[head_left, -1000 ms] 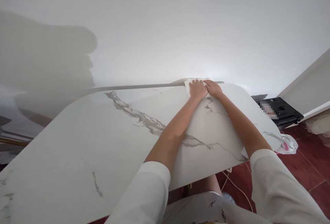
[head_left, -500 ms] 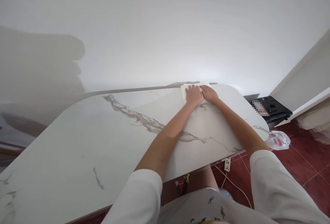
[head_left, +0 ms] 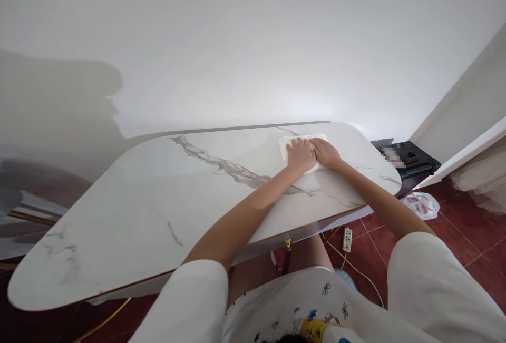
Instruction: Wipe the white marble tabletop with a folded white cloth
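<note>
A white cloth point(head_left: 283, 147) lies flattened on the white marble-patterned tabletop point(head_left: 158, 190), a little in from its far edge. My left hand point(head_left: 301, 155) presses down on the cloth with its fingers bent over it. Right beside it, my right hand point(head_left: 326, 154) bears on the cloth too, its fingers held together and touching the left hand near the thumb. Both palms are hidden, and so is the cloth beneath them.
A pale wall point(head_left: 237, 58) rises behind the table. Off the right end stand a black case point(head_left: 419, 161) and a plastic bag point(head_left: 421, 205) on red floor tiles. A power strip point(head_left: 347, 239) with a cord lies below the front edge.
Both hands and the cloth have moved from the table's far edge back toward me. My view has shifted, so the table's near left corner now shows.
</note>
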`<action>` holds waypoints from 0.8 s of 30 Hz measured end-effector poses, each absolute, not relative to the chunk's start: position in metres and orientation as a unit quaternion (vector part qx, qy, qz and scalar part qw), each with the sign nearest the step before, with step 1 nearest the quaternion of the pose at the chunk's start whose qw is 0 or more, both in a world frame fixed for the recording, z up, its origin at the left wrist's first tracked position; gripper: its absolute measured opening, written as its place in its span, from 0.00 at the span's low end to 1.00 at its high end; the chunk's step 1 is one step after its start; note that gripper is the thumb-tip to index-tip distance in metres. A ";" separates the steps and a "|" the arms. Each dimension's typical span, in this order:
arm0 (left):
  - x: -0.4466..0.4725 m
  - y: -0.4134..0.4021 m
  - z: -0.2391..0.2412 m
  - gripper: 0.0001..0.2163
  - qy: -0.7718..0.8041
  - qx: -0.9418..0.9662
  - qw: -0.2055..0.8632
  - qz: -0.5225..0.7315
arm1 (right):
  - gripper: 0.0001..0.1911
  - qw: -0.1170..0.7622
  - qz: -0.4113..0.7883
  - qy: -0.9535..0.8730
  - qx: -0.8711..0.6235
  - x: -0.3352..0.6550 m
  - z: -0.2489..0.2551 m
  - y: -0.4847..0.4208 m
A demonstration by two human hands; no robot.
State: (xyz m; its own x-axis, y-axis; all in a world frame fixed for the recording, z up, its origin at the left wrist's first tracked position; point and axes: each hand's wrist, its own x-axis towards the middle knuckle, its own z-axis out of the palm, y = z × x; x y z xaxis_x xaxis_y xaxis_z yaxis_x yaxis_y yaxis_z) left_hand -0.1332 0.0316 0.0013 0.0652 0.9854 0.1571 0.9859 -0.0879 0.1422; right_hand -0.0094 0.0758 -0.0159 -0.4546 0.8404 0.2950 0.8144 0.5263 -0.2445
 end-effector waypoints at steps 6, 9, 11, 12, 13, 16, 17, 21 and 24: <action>-0.126 -0.027 0.005 0.25 -0.679 -0.730 -0.004 -0.073 | 0.25 0.186 0.016 -0.862 -0.471 0.000 -0.020 0.020; -0.122 -0.053 0.008 0.26 -0.686 -0.724 -0.004 -0.073 | 0.25 0.185 0.014 -0.868 -0.460 0.004 -0.020 -0.002; -0.119 -0.069 0.008 0.26 -0.695 -0.715 -0.008 -0.071 | 0.25 0.182 0.014 -0.875 -0.449 0.006 -0.019 -0.015; -0.117 -0.077 0.008 0.26 -0.700 -0.710 -0.007 -0.073 | 0.25 0.181 0.015 -0.878 -0.443 0.007 -0.019 -0.021; -0.116 -0.085 0.007 0.26 -0.704 -0.706 -0.004 -0.076 | 0.25 0.180 0.015 -0.881 -0.438 0.008 -0.018 -0.028; -0.110 -0.107 0.003 0.26 -0.710 -0.698 0.017 -0.097 | 0.25 0.185 0.017 -0.886 -0.425 0.013 -0.018 -0.048; -0.108 -0.113 0.002 0.26 -0.710 -0.696 0.022 -0.103 | 0.25 0.188 0.017 -0.887 -0.421 0.015 -0.018 -0.055; -0.100 -0.131 0.002 0.26 -0.712 -0.695 0.024 -0.100 | 0.25 0.200 0.019 -0.889 -0.412 0.021 -0.019 -0.073; -0.096 -0.137 0.004 0.27 -0.712 -0.696 0.024 -0.090 | 0.26 0.204 0.024 -0.888 -0.412 0.024 -0.020 -0.078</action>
